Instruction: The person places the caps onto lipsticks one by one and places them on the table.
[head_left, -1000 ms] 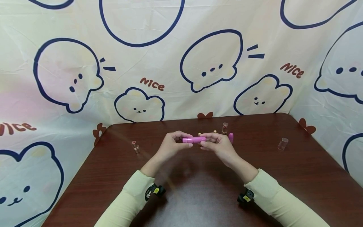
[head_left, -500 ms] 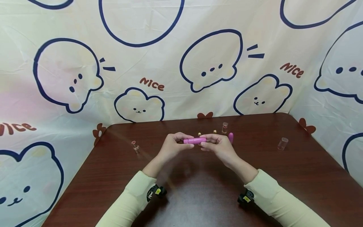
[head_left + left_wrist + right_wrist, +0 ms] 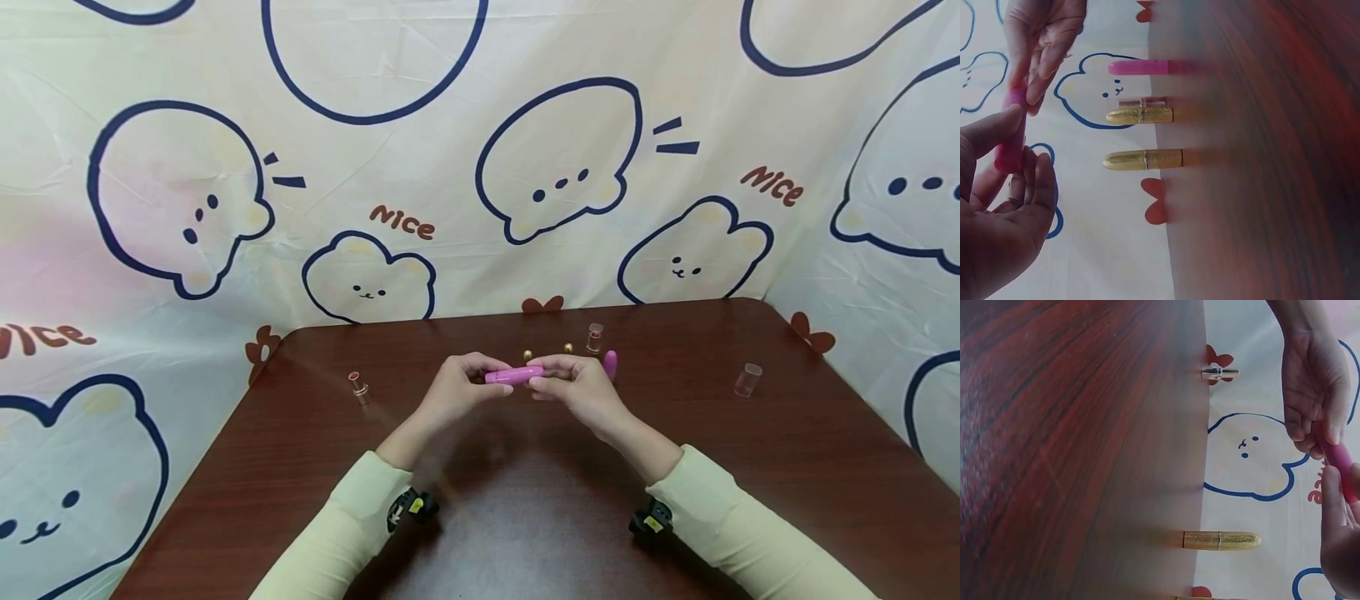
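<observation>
A pink lipstick tube (image 3: 513,376) is held level above the table between both hands, its left end a little lower. My left hand (image 3: 461,383) pinches the left end between thumb and fingers. At the other end, my right hand (image 3: 581,385) grips the tube with thumb and fingertips. In the left wrist view the pink tube (image 3: 1010,140) runs from one hand to the other. Fingers hide parts of it, so I cannot tell whether it is fully closed. Behind the right hand stands another pink lipstick (image 3: 611,364), partly covered.
Two gold lipsticks (image 3: 1144,159) (image 3: 1141,115) stand upright on the dark wooden table (image 3: 495,533). Near them is a lipstick under a clear cap (image 3: 595,339). An uncapped lipstick (image 3: 359,389) stands at left, a loose clear cap (image 3: 748,380) at right. A printed cloth hangs behind.
My left hand has shifted slightly right and down, and the tube's left end has dipped. The right hand stays nearly in place. The things on the table have not moved.
</observation>
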Available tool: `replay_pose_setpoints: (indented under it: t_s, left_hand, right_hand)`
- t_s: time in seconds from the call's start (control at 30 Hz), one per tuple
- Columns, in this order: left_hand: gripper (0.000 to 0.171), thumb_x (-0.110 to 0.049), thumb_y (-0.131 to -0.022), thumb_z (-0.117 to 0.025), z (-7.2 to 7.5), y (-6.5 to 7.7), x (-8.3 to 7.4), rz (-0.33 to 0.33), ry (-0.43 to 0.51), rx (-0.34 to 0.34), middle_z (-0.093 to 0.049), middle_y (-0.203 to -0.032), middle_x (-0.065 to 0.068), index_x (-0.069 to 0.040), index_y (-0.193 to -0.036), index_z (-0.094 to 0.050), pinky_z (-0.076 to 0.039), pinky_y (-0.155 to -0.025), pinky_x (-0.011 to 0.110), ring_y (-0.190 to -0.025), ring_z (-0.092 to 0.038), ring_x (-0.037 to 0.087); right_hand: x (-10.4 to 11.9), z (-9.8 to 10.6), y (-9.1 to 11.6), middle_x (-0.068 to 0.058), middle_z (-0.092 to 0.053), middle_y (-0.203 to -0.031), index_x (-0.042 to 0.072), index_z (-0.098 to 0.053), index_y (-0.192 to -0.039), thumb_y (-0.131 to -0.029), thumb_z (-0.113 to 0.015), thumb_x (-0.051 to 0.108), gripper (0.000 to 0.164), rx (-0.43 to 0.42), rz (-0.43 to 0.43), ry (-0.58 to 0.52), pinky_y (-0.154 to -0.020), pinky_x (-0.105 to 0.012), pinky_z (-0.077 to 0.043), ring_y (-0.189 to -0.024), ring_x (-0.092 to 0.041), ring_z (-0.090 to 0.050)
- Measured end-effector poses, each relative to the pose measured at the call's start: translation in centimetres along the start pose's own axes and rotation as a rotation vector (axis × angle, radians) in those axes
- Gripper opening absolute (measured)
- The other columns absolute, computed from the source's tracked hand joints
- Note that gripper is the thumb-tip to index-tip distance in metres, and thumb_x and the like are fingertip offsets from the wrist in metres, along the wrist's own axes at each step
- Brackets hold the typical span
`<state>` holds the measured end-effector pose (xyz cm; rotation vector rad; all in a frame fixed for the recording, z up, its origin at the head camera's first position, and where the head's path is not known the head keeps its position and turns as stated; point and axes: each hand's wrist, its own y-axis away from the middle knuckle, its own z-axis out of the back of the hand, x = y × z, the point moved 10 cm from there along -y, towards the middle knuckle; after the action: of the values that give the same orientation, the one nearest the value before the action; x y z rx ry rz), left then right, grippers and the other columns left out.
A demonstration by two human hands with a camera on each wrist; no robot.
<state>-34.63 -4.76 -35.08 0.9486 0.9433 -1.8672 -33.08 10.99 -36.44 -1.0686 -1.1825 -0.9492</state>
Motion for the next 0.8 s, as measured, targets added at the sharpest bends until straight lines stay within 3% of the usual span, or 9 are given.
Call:
replay_pose_setpoints:
  t_s: [0.1,0.23,0.57,0.8]
  left_hand:
    - [0.020,-0.015,-0.082,-0.080,-0.2,0.0,-0.4,-0.046,-0.074,0.010,-0.067,-0.093,0.001,-0.011,-0.101,-0.075,-0.050,-0.069,0.030,-0.081,-0.056,0.021]
    - [0.019,-0.015,-0.082,-0.080,-0.6,0.0,-0.3,-0.054,-0.135,0.022,-0.067,-0.090,-0.001,-0.012,-0.099,-0.075,-0.050,-0.068,0.030,-0.079,-0.057,0.020]
    - [0.016,-0.011,-0.083,-0.078,-1.3,-0.1,0.4,-0.025,-0.119,0.024,-0.066,-0.086,0.000,-0.011,-0.098,-0.074,-0.050,-0.069,0.031,-0.078,-0.057,0.020]
    - [0.019,-0.012,-0.084,-0.077,-0.9,-0.2,1.0,0.024,-0.124,-0.020,-0.067,-0.093,0.000,-0.012,-0.101,-0.071,-0.051,-0.076,0.034,-0.083,-0.060,0.019]
  right_hand:
    - [0.0,0.1,-0.1,-0.018,-0.069,-0.106,-0.006,-0.066,-0.116,-0.088,-0.071,0.007,0.031,0.000,0.001,0.038,-0.079,-0.036,-0.054,-0.097,-0.043,-0.065]
    - [-0.2,0.2,-0.1,-0.017,-0.070,-0.105,-0.004,-0.067,-0.116,-0.088,-0.072,0.008,0.031,0.008,-0.007,0.067,-0.079,-0.036,-0.054,-0.097,-0.042,-0.065]
    - [-0.1,1.0,0.1,-0.022,-0.068,-0.106,-0.009,-0.061,-0.121,-0.089,-0.070,0.006,0.036,0.026,0.000,0.107,-0.081,-0.046,-0.052,-0.096,-0.043,-0.066]
    - [0.4,4.1,0.7,-0.018,-0.070,-0.104,-0.004,-0.065,-0.116,-0.089,-0.072,0.012,0.032,-0.037,-0.013,0.202,-0.080,-0.045,-0.052,-0.088,-0.025,-0.070]
